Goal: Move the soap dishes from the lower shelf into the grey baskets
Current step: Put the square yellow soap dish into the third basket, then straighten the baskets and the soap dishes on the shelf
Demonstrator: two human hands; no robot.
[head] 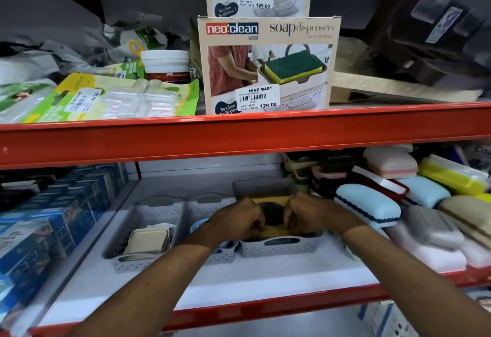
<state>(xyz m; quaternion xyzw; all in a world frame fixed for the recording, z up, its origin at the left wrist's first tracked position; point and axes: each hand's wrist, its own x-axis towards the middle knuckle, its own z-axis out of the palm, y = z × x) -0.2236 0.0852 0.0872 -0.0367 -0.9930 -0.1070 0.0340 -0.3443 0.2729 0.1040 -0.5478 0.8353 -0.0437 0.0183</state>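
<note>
L hand (240, 219): clenched on yellow soap dish (271, 215), left edge.
R hand (303, 213): clenched on its right edge.
Dish posn: inside right grey basket (281, 249), lower shelf (239, 281).

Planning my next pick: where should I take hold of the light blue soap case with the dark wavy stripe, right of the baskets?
Grip the light blue soap case across its narrow width, fingers on the long sides, coming from above and in front. It lies lengthwise on top of the pile, top exposed; its far end abuts other cases.
</note>
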